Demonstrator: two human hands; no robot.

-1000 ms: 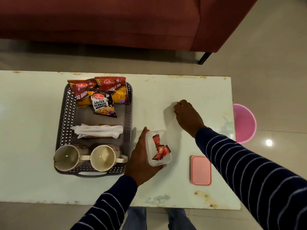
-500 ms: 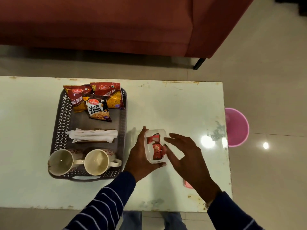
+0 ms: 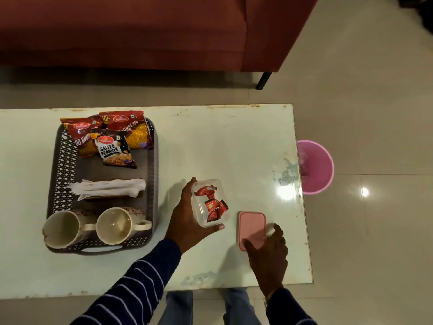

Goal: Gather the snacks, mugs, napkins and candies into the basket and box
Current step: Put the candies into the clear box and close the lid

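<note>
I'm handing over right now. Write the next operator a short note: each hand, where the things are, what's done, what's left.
Left hand grips the clear box, lid off, with the red candies inside.
Right hand is at the near end of the pink lid, fingers curled on it; the lid lies flat on the table.
Basket: three snack packets at the far end, napkins in the middle, two mugs on their sides at the near end.
Done: everything seen is in the basket or box.
Left: probably put the lid on the box.
</note>
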